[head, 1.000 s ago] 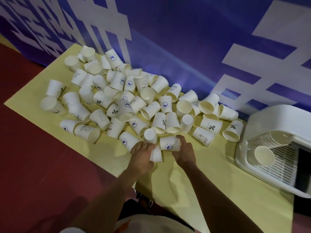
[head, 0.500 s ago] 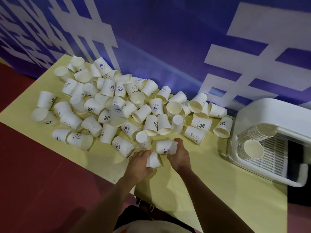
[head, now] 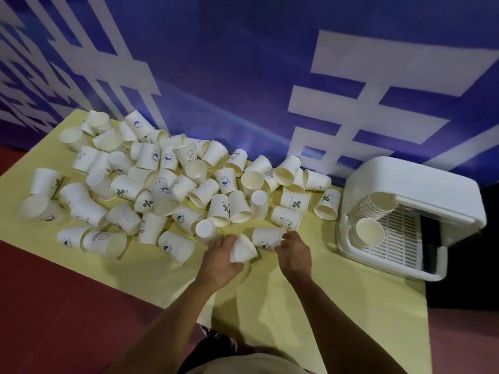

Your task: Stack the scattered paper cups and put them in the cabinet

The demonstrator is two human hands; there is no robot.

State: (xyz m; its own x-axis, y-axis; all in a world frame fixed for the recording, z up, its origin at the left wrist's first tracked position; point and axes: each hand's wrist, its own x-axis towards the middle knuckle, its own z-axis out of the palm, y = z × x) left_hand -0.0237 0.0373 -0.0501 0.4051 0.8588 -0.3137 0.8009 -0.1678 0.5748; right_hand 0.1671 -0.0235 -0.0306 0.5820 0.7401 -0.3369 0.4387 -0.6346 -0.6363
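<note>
Yellow sheet on red floor, blue wall behind; lots of white paper cups lie mixed up on it, some w/ % signs & little pics. L hand curls round one plain cup at the pile's near edge, R hand grips a tipped cup just beside it, more cups crowd right behind. White cabinet sits open at right w/ cup stacks inside.

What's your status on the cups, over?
Left hand grips one white paper cup. Right hand pinches a second, lying cup. Two stacks in the white plastic cabinet. Loose pile just ahead.
</note>
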